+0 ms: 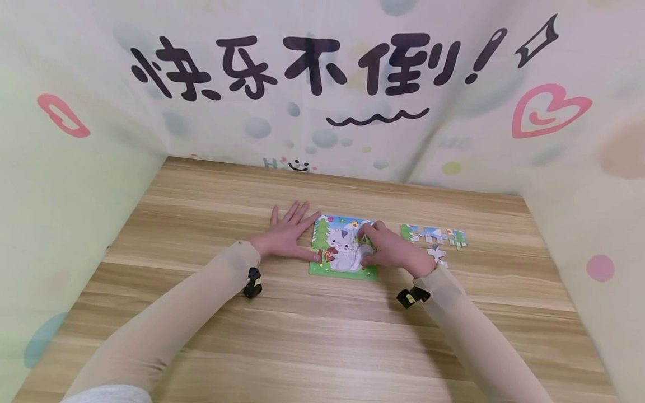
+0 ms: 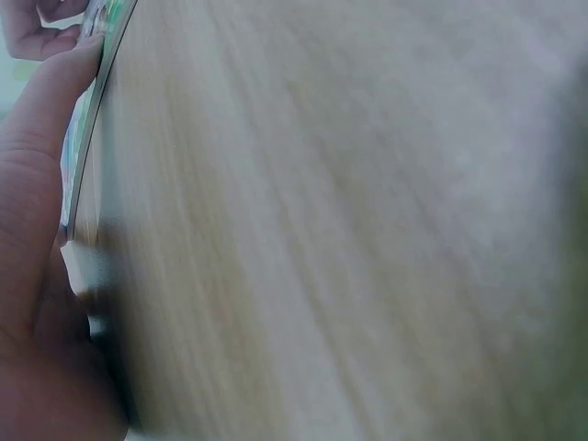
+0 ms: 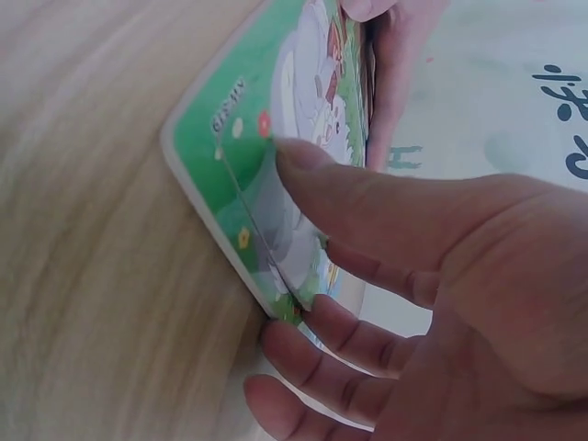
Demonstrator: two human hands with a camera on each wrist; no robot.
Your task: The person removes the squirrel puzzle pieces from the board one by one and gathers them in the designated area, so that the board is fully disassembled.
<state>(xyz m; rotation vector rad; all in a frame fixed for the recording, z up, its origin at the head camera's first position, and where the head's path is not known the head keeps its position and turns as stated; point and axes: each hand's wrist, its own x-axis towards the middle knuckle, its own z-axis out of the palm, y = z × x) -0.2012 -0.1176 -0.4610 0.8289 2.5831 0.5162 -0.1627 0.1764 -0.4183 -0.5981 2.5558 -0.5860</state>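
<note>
Jigsaw (image 1: pixel 345 273): between both hands' fingers; probably light, stiff card, safest held by edges.
Right hand (image 1: pixel 397 249): thumb and fingers curved over it (pinching anything? I can't tell).
Left hand (image 1: pixel 286 238): fingers spread, thumb touching its edge.
Loose pieces (image 1: pixel 433 235): right of the right fingers.

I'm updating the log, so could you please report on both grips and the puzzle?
Left grip spread, touching puzzle at left. Right grip over its right side. Loose pieces farther right; nothing visibly blocking.
</note>
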